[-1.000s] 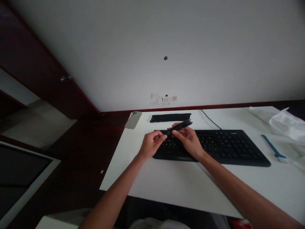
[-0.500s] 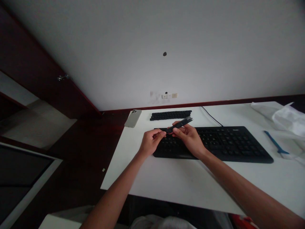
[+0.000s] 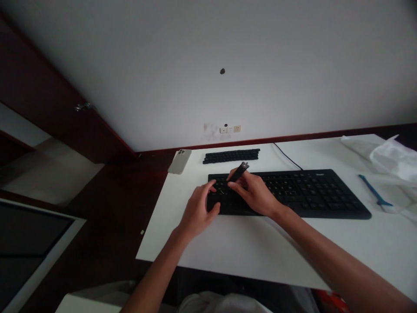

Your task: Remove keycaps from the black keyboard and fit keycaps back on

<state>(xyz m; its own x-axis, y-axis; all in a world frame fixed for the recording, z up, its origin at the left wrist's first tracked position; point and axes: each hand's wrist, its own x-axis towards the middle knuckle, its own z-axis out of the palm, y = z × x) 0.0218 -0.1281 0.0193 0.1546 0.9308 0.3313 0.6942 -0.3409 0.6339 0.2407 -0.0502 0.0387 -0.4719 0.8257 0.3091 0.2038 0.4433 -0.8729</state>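
Note:
A black keyboard (image 3: 325,191) lies on the white table, and some of its keys look uncapped. My right hand (image 3: 252,189) is closed around a slim black keycap puller (image 3: 239,171). The puller's metal-tipped end points up and away, while thin wires show at its lower end over the left part of the keyboard. My left hand (image 3: 198,208) rests at the keyboard's left end, thumb and fingers apart, with nothing visible in it. Behind the keyboard, loose black keycaps (image 3: 231,156) are lined up in rows.
A phone (image 3: 180,161) lies at the table's back left corner. On the right are a blue brush-like tool (image 3: 374,191) and a crumpled white plastic bag (image 3: 387,156). The keyboard's cable (image 3: 288,156) runs to the back edge, near the wall.
My left hand has let go of the puller's lower end and spread its fingers beside the keyboard's left end. My right hand has tilted the puller more upright and lowered it toward the keys.

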